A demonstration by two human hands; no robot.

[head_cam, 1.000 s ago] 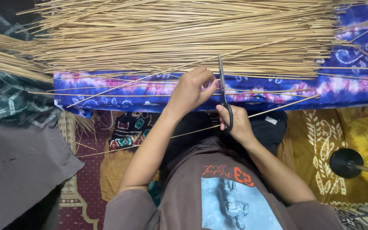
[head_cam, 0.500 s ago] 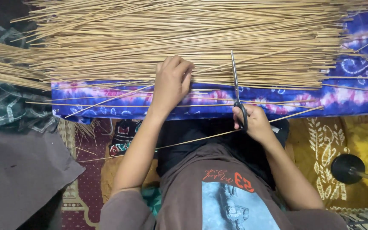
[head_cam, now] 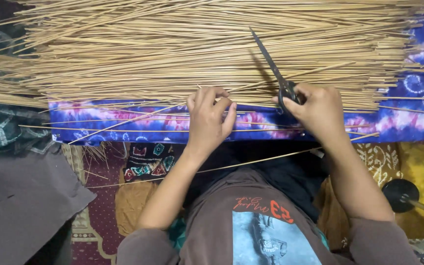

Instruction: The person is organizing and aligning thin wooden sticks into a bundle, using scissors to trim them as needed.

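Scissors, long, dark metal, slim-bladed (head_cam: 276,68), are gripped at the handles by the right hand (head_cam: 315,110); the blades appear closed or nearly so, pointing up and to the left, and are laid over a wide pile of thin pale-tan sticks (head_cam: 172,49). The left hand (head_cam: 209,118) is curled at the pile's near edge, fingertips (head_cam: 217,93) pinched on what looks like 1 or 2 stick ends; exact grasp can't be made out. The pile is spread across a blue, purple & pink tie-dye cloth (head_cam: 408,122), w/ a few loose sticks lying on it. A brown printed T-shirt (head_cam: 251,225) is seen below. A grey cloth (head_cam: 20,206) lies at left, a yellow patterned fabric (head_cam: 418,162) at right, and a black round stand base (head_cam: 401,194) rests on it.
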